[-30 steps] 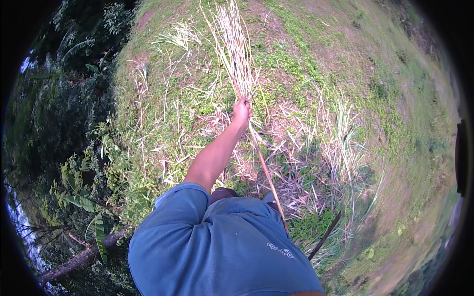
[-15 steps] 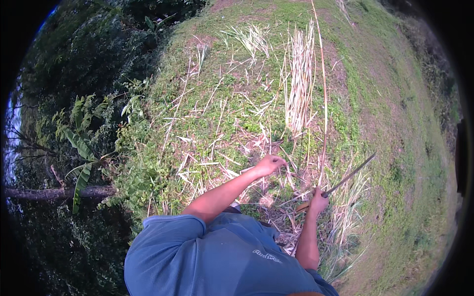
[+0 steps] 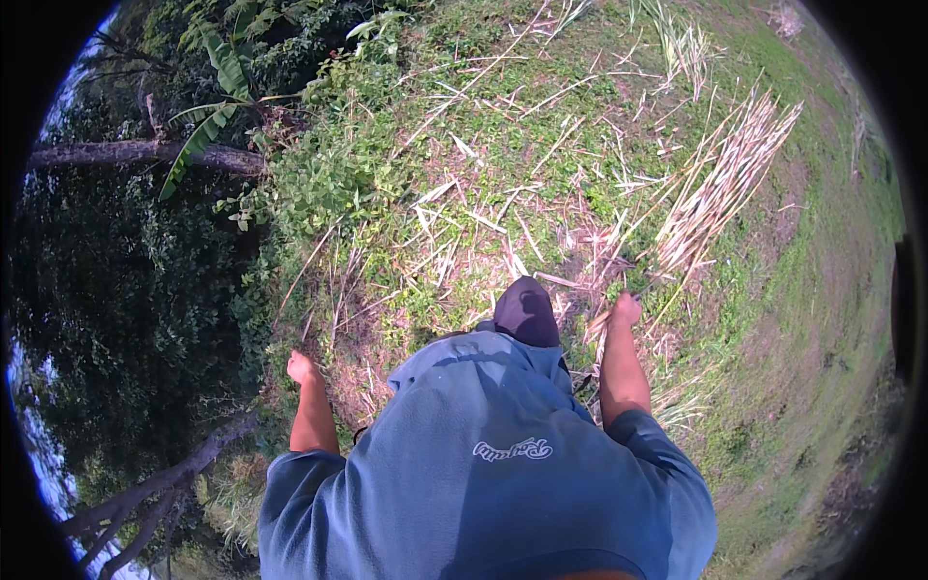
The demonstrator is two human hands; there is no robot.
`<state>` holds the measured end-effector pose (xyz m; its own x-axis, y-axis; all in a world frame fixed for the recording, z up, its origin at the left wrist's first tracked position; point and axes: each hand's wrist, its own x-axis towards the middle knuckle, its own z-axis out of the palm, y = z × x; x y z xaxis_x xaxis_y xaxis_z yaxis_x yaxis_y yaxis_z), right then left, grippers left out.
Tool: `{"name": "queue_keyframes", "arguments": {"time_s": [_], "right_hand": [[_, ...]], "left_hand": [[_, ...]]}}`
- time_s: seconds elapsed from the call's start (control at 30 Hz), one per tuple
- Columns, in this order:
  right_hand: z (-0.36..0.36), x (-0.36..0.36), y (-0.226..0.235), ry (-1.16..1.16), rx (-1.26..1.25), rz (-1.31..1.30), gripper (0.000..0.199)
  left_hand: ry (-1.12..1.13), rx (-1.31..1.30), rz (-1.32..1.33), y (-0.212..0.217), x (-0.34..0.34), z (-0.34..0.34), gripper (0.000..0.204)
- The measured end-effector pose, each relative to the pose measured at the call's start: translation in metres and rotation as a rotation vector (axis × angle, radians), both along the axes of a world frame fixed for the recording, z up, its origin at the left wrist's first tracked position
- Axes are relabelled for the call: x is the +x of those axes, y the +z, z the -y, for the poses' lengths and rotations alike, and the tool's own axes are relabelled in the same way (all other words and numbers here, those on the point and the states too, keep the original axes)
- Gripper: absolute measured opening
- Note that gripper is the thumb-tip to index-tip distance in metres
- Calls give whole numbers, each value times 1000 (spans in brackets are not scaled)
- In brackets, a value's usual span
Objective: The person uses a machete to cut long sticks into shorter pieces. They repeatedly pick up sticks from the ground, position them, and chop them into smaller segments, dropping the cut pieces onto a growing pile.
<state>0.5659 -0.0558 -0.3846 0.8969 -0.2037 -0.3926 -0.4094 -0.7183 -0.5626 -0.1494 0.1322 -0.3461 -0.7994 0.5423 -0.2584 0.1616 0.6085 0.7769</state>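
My right hand [image 3: 626, 308] is closed round the wooden handle [image 3: 597, 325] of a machete, out in front on the right; its blade is barely visible here. Just beyond that hand lies a bundle of pale cut stalks [image 3: 720, 184] on the grass. Far to the left, my left hand [image 3: 302, 366] hangs low beside the greenery with its fingers curled in; what they hold, if anything, is hidden. Between the hands, loose stalk pieces and dry leaf strips [image 3: 435, 193] litter the ground around my dark-clad leg [image 3: 528, 311].
Dense bushes [image 3: 338, 184] and a broad-leaved plant [image 3: 229, 68] border the left side, with a tree trunk [image 3: 145, 153] lying across the dark foliage. A heap of green-white leaves [image 3: 681, 48] is at the far right. Grass [image 3: 802, 387] slopes away on the right.
My view has turned left, so the bundle sits further right. My left hand has swung out to the far left. The long stalk by my right hand is out of sight.
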Motion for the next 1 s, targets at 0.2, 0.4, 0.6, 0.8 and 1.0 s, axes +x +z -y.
{"name": "queue_keyframes", "arguments": {"time_s": [0.2, 0.4, 0.6, 0.8, 1.0], "right_hand": [[100, -80, -103, 512, -306, -560, 34], [125, -42, -132, 1008, -503, -700, 24], [-25, 12, -24, 922, -434, -918, 21], [-172, 70, -43, 779, -245, -793, 21], [-343, 49, -67, 514, -87, -418, 14]], "left_hand": [[-357, -1048, 554, -95, -12, 148, 14], [-790, -806, 688, -88, 87, 106, 24], [-495, -163, 362, -8, 174, -131, 16], [-529, -345, 542, -53, 213, -252, 18], [-916, -596, 569, -297, 185, -348, 17]]}}
